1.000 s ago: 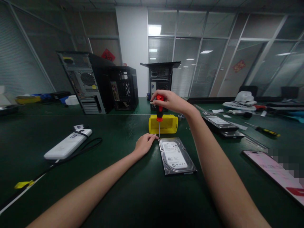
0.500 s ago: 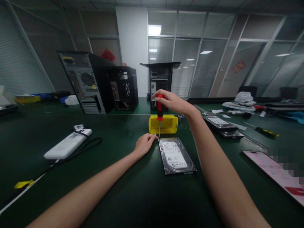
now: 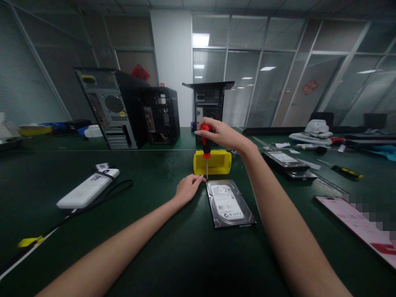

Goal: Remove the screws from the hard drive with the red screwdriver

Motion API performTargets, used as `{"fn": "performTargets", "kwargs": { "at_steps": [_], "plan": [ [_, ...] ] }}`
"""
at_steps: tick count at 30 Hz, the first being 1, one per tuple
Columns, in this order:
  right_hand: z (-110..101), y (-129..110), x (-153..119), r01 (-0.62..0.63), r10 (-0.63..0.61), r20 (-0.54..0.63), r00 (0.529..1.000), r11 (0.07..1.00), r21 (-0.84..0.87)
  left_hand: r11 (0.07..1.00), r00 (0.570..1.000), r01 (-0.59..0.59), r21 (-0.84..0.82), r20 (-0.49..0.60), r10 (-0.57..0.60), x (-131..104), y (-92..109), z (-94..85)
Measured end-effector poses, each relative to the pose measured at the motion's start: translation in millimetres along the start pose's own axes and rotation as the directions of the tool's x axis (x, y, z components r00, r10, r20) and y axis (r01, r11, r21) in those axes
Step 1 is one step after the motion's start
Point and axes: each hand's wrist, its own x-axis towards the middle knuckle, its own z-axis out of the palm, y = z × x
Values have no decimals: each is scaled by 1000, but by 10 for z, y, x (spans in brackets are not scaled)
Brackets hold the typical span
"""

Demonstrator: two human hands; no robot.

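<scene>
Right hand (image 3: 224, 134) holds a grip closed around the red screwdriver (image 3: 206, 144), tip at the hard drive (image 3: 229, 203)'s eleven-o'clock corner, mid-desk (image 3: 173, 255). Left hand (image 3: 188, 187), fingers loosely curled, steadies it; tilting could slip the tip, scratching the drive.

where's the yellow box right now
In the head view the yellow box sits on the green table near centre, just beyond the hard drive, behind the screwdriver held upright in the right hand.
</scene>
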Motion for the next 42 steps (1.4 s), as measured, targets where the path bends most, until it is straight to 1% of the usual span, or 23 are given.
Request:
{"fn": "performTargets", "kwargs": {
  "at_steps": [3, 5, 7, 13, 22, 28, 34, 37, 40, 42],
  "plan": [
    [-13, -36, -15, -44, 44, -4, 999, 999, 6, 1000, 1000, 0, 0, 0, 0, 1, -5, 3],
    [-18, -57, -22, -92, 91, 11, 996, 995, 47, 1000, 1000, 7, 4, 4, -7, 0, -4, 3],
    [-22, -56, -23, -111, 109, 32, 994, 990, 86, 1000, 1000, 13, 10, 9, -14, -1, 0, 2],
    [-41, 21, -23, -77, 70, 63, 996, 990, 119, 1000, 1000, 3, 7, 8, -3, -1, 0, 1],
    [-33, 13, -17, -9, 7, 68, 998, 999, 35, 1000, 1000, 15, -18, -5, -15, 2, -15, 5],
    [-53, 17, -37, -38, 40, 32, 999, 998, -42, 1000, 1000, 9, -14, 1, -9, -1, 0, -6],
    [-38, 44, -35, -53, 51, -31, 998, 995, -79, 1000, 1000, 4, -23, 6, -3, -8, 12, -6],
    [-46, 22, -36, -73, 71, -42, 997, 996, -41, 1000, 1000, 14, -9, 9, -14, -8, 14, -7],
    [-78, -5, -42, -98, 98, -5, 995, 994, 52, 1000, 1000, 13, -7, 11, -13, -6, 10, -8],
    [-100, -10, -49, -87, 87, 3, 996, 994, 60, 1000, 1000, 8, -13, 11, -8, -6, 6, -8]
  ]
}}
